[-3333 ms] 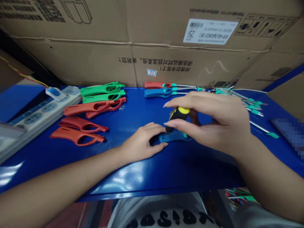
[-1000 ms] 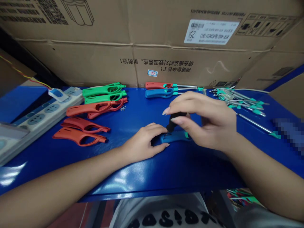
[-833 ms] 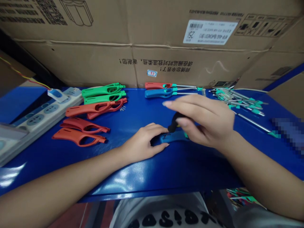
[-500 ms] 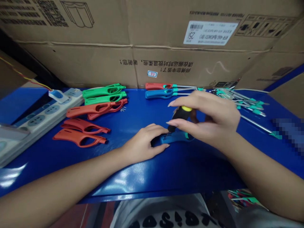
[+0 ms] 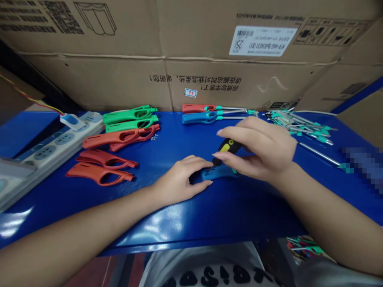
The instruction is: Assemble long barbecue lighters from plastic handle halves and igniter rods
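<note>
Apparently a screw is being driven, or its seat worked, in the blue plastic lighter handle (image 5: 220,173), which lies flat on the glossy blue worktop (image 5: 191,217) between the two hands; the screw itself is too small to make out. The right hand (image 5: 259,153) has its thumb and fingers pinching the black-and-yellow screwdriver (image 5: 225,148), tilted, with its thin shaft slanting down to the handle's left end. The left hand (image 5: 176,179) forms a grip around that same end, thumb along the near edge and forefinger at the far edge, seemingly pinching it steady. As I judge it, the next move calls for light pressure along the shaft while the screwdriver turns, with the left hand bracing against the twist so the bit does not skid off. So the handle's left end sits within the left grip, just under the tool's tip, while its other end, with a bit of turquoise plastic showing, runs beneath the right hand's thumb and is partly hidden. Small loose metal screws (image 5: 154,137), as they seem, lie well apart, beyond the left hand.
</note>
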`<state>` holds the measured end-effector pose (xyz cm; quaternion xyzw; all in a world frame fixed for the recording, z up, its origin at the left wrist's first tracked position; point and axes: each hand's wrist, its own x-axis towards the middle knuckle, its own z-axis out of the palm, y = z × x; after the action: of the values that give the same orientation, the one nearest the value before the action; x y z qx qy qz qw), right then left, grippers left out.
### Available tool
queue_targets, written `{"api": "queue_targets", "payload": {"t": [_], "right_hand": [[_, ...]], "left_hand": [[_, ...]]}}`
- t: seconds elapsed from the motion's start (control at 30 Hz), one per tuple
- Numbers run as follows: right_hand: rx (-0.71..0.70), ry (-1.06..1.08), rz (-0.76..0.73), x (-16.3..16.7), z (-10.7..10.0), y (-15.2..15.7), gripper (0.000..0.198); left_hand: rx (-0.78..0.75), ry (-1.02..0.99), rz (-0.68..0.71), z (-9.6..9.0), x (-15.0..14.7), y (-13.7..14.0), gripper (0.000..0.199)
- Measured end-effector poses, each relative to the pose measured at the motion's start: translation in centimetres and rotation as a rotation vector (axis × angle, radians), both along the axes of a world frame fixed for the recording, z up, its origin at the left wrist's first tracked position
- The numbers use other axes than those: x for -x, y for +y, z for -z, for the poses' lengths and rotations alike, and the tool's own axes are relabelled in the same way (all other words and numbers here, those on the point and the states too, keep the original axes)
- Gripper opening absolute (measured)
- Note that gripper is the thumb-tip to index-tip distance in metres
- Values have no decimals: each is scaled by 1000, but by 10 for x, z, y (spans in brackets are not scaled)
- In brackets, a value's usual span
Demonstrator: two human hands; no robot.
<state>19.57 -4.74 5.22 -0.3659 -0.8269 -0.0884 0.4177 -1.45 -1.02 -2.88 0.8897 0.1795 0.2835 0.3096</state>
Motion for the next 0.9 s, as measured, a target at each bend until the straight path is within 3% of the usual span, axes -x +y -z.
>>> {"api": "queue_targets", "payload": {"t": [0.17, 0.2, 0.37, 0.43, 0.53, 0.6, 0.77, 0.83, 0.9], "right_hand": [[360, 146, -149, 3, -2, 0, 37], [344, 151, -149, 3, -2, 1, 34], [-18, -75, 45, -3, -4, -2, 26], [14, -97, 29, -4, -5, -3, 28], [212, 31, -73, -1, -5, -4, 35], [269, 91, -117, 2, -6, -4, 31], [13, -102, 54, 4, -9, -10, 25], [-9, -163, 52, 5, -10, -12, 27], [60, -65, -10, 6, -10, -12, 28]], "left_hand": [[1, 19, 11, -2, 0, 0, 34], [-2, 16, 12, -2, 0, 0, 34], [0, 2, 7, 0, 0, 0, 34], [2, 10, 7, 0, 0, 0, 34], [-3, 23, 6, -1, 0, 0, 35], [-5, 24, 8, -1, 0, 0, 34], [-21, -24, -1, 1, 0, 0, 25], [-13, -28, -3, 1, 0, 0, 26], [0, -4, -2, 0, 0, 0, 28]]}}
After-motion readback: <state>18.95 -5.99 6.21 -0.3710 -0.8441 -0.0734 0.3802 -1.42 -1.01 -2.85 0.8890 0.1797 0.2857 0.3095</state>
